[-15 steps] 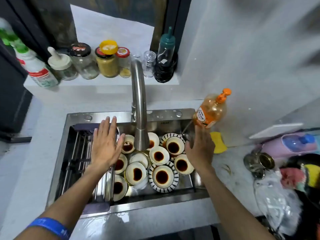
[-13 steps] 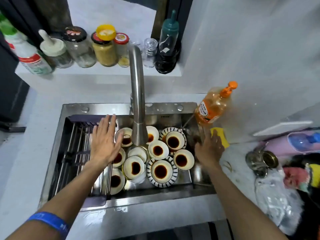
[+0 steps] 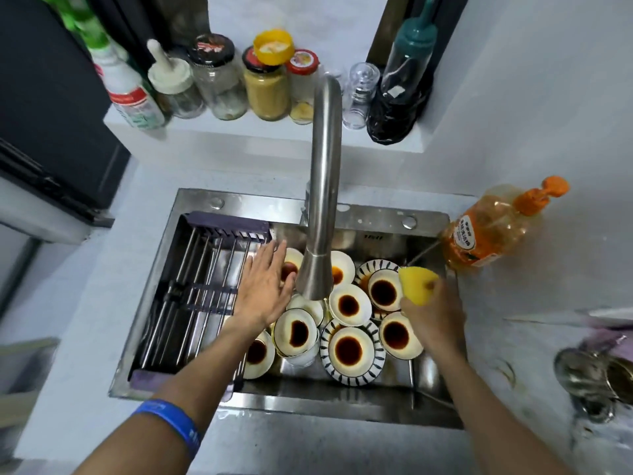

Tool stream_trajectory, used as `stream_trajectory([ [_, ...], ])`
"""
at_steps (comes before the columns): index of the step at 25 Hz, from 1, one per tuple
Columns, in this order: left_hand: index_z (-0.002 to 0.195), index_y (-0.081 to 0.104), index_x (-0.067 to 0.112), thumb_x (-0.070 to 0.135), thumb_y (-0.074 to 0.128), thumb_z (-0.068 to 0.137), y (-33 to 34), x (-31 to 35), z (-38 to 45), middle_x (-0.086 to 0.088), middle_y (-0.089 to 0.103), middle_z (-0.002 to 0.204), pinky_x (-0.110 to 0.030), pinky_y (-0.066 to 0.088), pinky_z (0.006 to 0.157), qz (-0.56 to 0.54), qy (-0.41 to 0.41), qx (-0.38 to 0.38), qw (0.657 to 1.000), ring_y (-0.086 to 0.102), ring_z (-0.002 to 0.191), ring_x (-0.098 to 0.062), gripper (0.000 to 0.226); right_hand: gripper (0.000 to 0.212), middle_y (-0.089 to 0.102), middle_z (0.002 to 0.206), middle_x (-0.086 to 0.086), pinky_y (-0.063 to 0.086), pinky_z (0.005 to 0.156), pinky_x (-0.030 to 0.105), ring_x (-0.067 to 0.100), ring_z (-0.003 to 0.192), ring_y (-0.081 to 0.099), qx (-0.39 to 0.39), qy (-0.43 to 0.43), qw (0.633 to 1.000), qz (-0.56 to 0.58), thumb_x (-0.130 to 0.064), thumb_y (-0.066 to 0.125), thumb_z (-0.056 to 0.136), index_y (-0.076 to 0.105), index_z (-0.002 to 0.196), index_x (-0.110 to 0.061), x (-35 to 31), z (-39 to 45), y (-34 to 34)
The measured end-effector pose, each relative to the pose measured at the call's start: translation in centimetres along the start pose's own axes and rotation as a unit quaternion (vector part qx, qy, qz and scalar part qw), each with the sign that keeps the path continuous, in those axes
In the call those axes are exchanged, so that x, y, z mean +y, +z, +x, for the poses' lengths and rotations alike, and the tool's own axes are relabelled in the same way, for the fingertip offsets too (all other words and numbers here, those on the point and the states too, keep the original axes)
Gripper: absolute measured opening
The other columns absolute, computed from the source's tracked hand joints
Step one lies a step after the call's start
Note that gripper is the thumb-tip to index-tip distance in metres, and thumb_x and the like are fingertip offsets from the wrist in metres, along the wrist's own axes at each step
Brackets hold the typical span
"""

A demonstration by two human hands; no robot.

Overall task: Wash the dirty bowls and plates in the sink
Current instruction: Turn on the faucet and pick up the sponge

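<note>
- Your right hand [image 3: 433, 317] grips a soft yellow sponge [image 3: 417, 283] above the right side of the stainless steel sink [image 3: 359, 402]; your left hand [image 3: 265, 287] is spread flat with straight fingers, hovering over the bowls just left of the brushed steel tap [image 3: 322, 200], holding nothing.
- The dirty dishes all sit inside the sink basin: small cream ceramic bowls [image 3: 348, 305] with dark brown sauce pooled in the middle, several nested on white plates with dark striped rims [image 3: 352, 353].
- Expect them to be light but brittle, and probably slick where the sauce has spread. They overlap and lean on each other, so lifting one may shift its neighbours.
- Take a bowl by its clean outer rim, thumb inside the lip and fingers beneath, and keep it level so the sauce stays put.
- The sponge will squash easily and looks dry so far; no water shows at the spout.
- The orange pump bottle of dish soap [image 3: 489, 234] stands on the surface at the sink's back right corner.
</note>
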State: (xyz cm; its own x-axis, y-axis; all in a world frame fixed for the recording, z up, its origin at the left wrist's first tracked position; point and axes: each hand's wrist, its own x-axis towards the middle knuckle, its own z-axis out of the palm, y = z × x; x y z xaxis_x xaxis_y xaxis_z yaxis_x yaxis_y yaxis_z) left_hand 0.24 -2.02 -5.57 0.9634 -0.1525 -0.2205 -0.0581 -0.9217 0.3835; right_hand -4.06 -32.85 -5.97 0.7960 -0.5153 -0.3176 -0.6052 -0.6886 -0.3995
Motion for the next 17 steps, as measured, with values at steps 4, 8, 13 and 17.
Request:
stream_trajectory([
  [4, 0.156, 0.023, 0.019, 0.036, 0.049, 0.100, -3.4, 0.9, 2.3, -0.010, 0.037, 0.155, -0.041, 0.025, 0.120, -0.048, -0.021, 0.007, 0.999, 0.029, 0.144, -0.026, 0.063, 0.075, 0.053, 0.128, -0.003, 0.048, 0.088, 0.040, 0.024, 0.112, 0.053, -0.088, -0.079, 0.983, 0.139, -0.040, 0.078, 0.072, 0.035, 0.133, -0.033, -6.7, -6.9, 4.1],
  [8, 0.125, 0.054, 0.012, 0.023, 0.054, 0.096, -6.0, 3.4, 8.0, -0.015, 0.064, 0.115, -0.039, 0.046, 0.083, -0.072, 0.025, 0.025, 0.997, 0.057, 0.108, -0.036, 0.031, 0.084, 0.048, 0.138, -0.007, 0.040, 0.102, 0.036, 0.018, 0.122, 0.043, -0.080, -0.123, 0.983, 0.112, -0.038, 0.078, 0.070, 0.036, 0.143, -0.030, -7.7, -8.9, 7.0],
  [13, 0.090, 0.061, 0.000, 0.009, 0.060, 0.091, -6.9, 5.5, 10.8, -0.024, 0.066, 0.097, -0.038, 0.045, 0.072, -0.029, 0.012, -0.028, 0.999, 0.060, 0.088, -0.040, 0.009, 0.077, 0.047, 0.123, -0.011, 0.039, 0.091, 0.028, 0.012, 0.114, 0.042, -0.068, -0.154, 0.981, 0.096, -0.042, 0.075, 0.068, 0.042, 0.137, -0.031, -7.4, -10.3, 7.4],
  [17, 0.089, 0.067, 0.001, 0.007, 0.053, 0.092, -6.0, 4.9, 9.5, -0.022, 0.066, 0.096, -0.032, 0.036, 0.067, -0.032, 0.031, -0.020, 0.999, 0.061, 0.089, -0.040, 0.016, 0.073, 0.047, 0.120, -0.009, 0.037, 0.089, 0.027, 0.011, 0.112, 0.039, -0.062, -0.151, 0.984, 0.077, -0.039, 0.076, 0.070, 0.044, 0.134, -0.026, -8.2, -11.1, 7.6],
])
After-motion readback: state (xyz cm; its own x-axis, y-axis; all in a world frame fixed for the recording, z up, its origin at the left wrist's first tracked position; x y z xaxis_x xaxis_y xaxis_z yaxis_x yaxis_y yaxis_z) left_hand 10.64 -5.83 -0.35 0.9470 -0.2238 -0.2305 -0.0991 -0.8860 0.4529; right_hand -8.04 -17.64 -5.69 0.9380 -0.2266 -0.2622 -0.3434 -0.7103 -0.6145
